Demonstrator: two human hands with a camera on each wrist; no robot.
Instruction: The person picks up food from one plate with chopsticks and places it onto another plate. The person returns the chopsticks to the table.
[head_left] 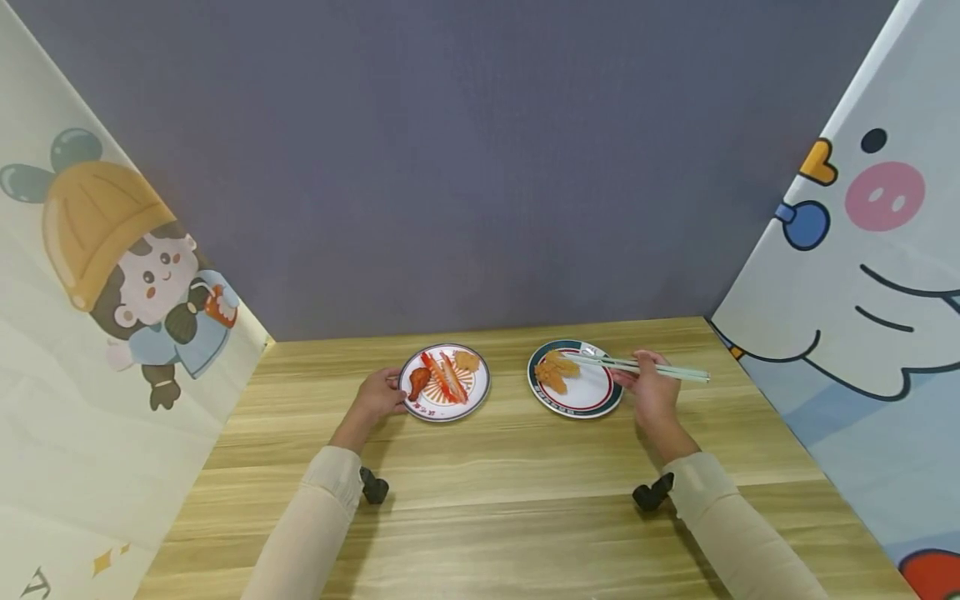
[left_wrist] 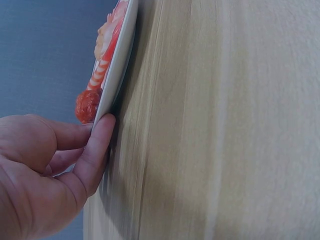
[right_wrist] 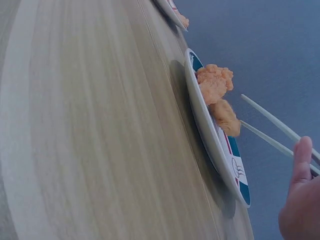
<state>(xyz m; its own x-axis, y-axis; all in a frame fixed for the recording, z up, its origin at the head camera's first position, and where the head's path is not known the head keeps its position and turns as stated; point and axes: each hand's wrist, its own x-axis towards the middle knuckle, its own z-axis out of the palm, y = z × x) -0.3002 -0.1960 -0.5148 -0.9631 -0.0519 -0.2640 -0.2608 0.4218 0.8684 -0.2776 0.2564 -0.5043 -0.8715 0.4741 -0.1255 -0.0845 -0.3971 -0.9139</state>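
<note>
My left hand (head_left: 379, 395) pinches the left rim of a white plate (head_left: 444, 413); in the left wrist view thumb and fingers hold its edge. On that plate lie a red-brown drumstick (head_left: 419, 382), red-and-white crab sticks (head_left: 448, 379) and a golden fried piece (head_left: 467, 360). My right hand (head_left: 651, 390) holds pale green chopsticks (head_left: 645, 365) over a green-rimmed plate (head_left: 592, 407). Several golden fried pieces (head_left: 557, 372) sit on its left part. The right wrist view shows the chopstick tips apart, with nothing between them, near the fried pieces (right_wrist: 226, 118).
Both plates stand on a wood-grain table (head_left: 495, 475) near its back edge, with a gap between them. A grey-blue panel (head_left: 480, 167) rises behind. White panels with cartoon prints flank the table left (head_left: 67, 375) and right (head_left: 915, 333).
</note>
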